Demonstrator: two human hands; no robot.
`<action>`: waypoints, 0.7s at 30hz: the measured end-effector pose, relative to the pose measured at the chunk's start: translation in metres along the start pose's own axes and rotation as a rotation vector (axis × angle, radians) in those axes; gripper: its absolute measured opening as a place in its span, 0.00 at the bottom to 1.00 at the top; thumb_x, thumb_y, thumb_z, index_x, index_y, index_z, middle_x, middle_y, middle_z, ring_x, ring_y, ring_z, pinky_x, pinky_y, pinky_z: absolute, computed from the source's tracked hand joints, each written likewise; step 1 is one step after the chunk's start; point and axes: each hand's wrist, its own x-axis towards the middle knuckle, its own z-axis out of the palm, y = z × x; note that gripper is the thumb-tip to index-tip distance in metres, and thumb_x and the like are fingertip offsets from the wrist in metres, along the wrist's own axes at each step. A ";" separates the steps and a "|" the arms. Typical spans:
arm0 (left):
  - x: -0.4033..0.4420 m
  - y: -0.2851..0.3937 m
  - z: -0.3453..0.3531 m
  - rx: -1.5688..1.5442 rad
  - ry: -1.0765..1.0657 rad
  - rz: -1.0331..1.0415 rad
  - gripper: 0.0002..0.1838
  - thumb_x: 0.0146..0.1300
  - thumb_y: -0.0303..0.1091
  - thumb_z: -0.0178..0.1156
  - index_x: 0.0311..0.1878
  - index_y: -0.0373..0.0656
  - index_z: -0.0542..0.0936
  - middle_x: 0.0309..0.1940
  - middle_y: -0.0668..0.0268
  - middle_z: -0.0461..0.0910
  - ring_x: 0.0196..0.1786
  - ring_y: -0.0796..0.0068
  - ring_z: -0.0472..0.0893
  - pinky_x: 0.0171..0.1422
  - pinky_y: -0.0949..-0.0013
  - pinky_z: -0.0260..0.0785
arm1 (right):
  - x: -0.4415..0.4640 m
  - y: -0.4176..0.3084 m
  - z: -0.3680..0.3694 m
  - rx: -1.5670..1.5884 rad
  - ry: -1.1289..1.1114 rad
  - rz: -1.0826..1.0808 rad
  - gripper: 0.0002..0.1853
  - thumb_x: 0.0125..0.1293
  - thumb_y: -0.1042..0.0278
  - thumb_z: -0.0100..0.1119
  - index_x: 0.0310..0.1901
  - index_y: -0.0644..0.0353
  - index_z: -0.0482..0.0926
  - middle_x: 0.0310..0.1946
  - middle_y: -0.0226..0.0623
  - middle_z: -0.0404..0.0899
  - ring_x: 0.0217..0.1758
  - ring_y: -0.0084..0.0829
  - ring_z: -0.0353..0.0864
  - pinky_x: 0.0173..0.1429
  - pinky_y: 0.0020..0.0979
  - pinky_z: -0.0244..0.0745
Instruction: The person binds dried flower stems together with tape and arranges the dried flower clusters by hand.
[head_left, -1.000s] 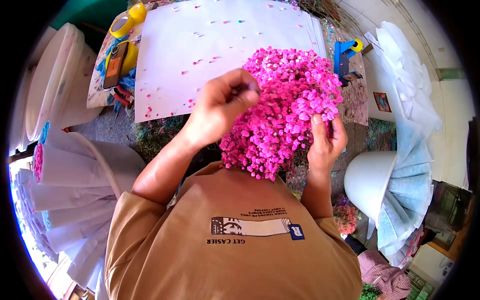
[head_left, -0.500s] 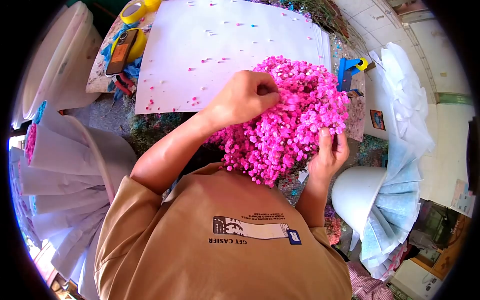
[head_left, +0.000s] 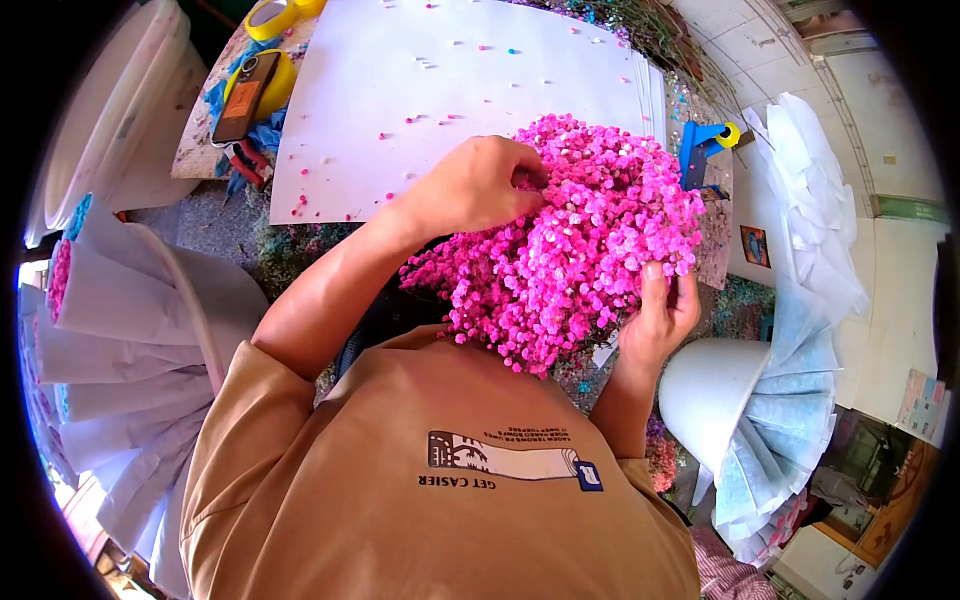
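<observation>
A big bunch of bright pink baby's breath (head_left: 580, 250) is held in front of my chest, its many small blooms facing up. My right hand (head_left: 655, 315) grips the bunch from its lower right side, thumb in front and fingers partly behind the blooms. At the upper left edge of the bunch, my left hand (head_left: 485, 185) is curled, with thumb and forefinger closed on some blooms. The stems are mostly hidden under the flowers. Beyond the bunch lies a stack of white paper sheets (head_left: 370, 110), dotted with loose pink, white and blue blooms.
Left on the table are a phone (head_left: 247, 95), yellow tape rolls (head_left: 270, 20) and red-handled pruners (head_left: 247, 163). A blue tape dispenser (head_left: 697, 155) stands at right. Paper-wrapped bunches (head_left: 130, 290) fill the left side; a white bucket (head_left: 705, 395) with wrapping stands right.
My left hand has drawn slightly left and down along the edge of the bunch. The bunch has shifted a little, and my right hand keeps its grip.
</observation>
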 end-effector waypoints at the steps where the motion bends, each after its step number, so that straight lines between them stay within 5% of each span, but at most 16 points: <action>1: 0.001 -0.001 0.001 -0.001 0.001 -0.001 0.13 0.62 0.30 0.67 0.47 0.33 0.86 0.39 0.53 0.88 0.42 0.70 0.85 0.51 0.64 0.77 | 0.000 -0.001 0.001 -0.003 0.001 0.001 0.14 0.70 0.77 0.64 0.56 0.69 0.82 0.47 0.34 0.85 0.46 0.21 0.82 0.54 0.24 0.75; 7: 0.002 -0.012 0.010 0.063 0.106 0.127 0.11 0.61 0.29 0.68 0.44 0.33 0.86 0.36 0.57 0.87 0.37 0.68 0.84 0.46 0.64 0.77 | 0.001 0.001 0.001 0.046 -0.018 -0.009 0.14 0.70 0.77 0.64 0.55 0.69 0.82 0.47 0.35 0.85 0.46 0.22 0.82 0.55 0.26 0.76; 9: -0.002 -0.016 0.007 -0.407 0.085 -0.016 0.09 0.65 0.33 0.65 0.41 0.37 0.85 0.31 0.65 0.82 0.29 0.76 0.77 0.35 0.71 0.70 | 0.003 0.000 0.005 0.034 0.016 -0.021 0.13 0.70 0.77 0.64 0.54 0.68 0.83 0.45 0.32 0.85 0.45 0.20 0.80 0.53 0.25 0.74; 10: -0.004 -0.021 0.000 -0.409 0.089 -0.020 0.09 0.65 0.33 0.65 0.41 0.37 0.85 0.31 0.65 0.82 0.29 0.76 0.77 0.35 0.71 0.70 | 0.003 -0.001 0.008 0.025 0.054 -0.034 0.12 0.69 0.77 0.65 0.53 0.67 0.84 0.43 0.28 0.84 0.43 0.19 0.78 0.51 0.24 0.72; 12: -0.007 -0.031 -0.017 -1.074 0.036 -0.209 0.10 0.69 0.38 0.61 0.40 0.42 0.84 0.28 0.73 0.76 0.25 0.86 0.67 0.28 0.78 0.56 | 0.002 0.004 0.003 0.006 0.057 -0.033 0.13 0.69 0.77 0.65 0.54 0.68 0.84 0.44 0.30 0.85 0.45 0.20 0.79 0.54 0.25 0.73; 15: -0.023 -0.019 -0.017 -0.896 0.056 -0.316 0.14 0.72 0.44 0.58 0.41 0.43 0.85 0.26 0.76 0.72 0.24 0.88 0.61 0.27 0.78 0.47 | 0.006 0.003 0.004 -0.002 0.043 -0.029 0.15 0.68 0.78 0.65 0.55 0.68 0.84 0.47 0.33 0.85 0.48 0.23 0.80 0.57 0.27 0.74; 16: -0.024 -0.018 -0.017 -0.687 0.014 -0.329 0.12 0.71 0.40 0.60 0.44 0.40 0.85 0.28 0.74 0.76 0.27 0.87 0.67 0.30 0.78 0.56 | 0.006 0.005 0.004 0.010 0.052 -0.012 0.15 0.68 0.77 0.65 0.55 0.69 0.84 0.47 0.33 0.85 0.48 0.23 0.80 0.57 0.27 0.74; 17: -0.022 -0.028 -0.004 -0.580 0.055 -0.091 0.11 0.69 0.34 0.63 0.47 0.37 0.85 0.31 0.72 0.80 0.33 0.85 0.74 0.36 0.76 0.67 | 0.006 0.005 0.004 0.023 0.063 0.005 0.15 0.69 0.77 0.65 0.55 0.69 0.84 0.47 0.34 0.85 0.48 0.23 0.80 0.57 0.27 0.74; 21: -0.029 -0.024 -0.001 -0.348 -0.034 -0.135 0.10 0.67 0.28 0.66 0.49 0.35 0.84 0.35 0.69 0.83 0.37 0.83 0.77 0.43 0.74 0.72 | 0.007 0.000 0.008 0.019 0.049 0.023 0.15 0.69 0.76 0.65 0.55 0.69 0.84 0.47 0.35 0.85 0.48 0.23 0.80 0.57 0.28 0.75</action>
